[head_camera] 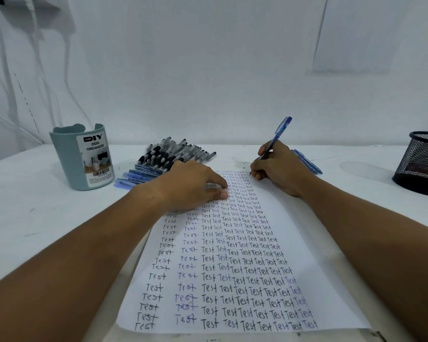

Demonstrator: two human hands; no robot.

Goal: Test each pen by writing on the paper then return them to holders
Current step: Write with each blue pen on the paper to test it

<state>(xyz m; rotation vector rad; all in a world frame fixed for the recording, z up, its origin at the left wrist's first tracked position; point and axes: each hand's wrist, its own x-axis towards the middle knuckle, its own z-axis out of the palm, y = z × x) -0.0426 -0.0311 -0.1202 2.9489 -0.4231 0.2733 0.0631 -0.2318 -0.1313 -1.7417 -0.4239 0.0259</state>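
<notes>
Blue pen [277,138] is gripped in the right hand [279,169], tip at the top right of the paper [319,255] on the tabletop [35,218]. A short, light stroke in unused margin is judged best. Left hand [190,186] is laid flat, fingers extended, steadying the sheet.

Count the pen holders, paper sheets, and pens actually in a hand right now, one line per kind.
Pen holders: 2, the grey-blue organizer and black mesh cup
Paper sheets: 1
Pens in hand: 1, the blue pen in the right hand
Total: 4
</notes>
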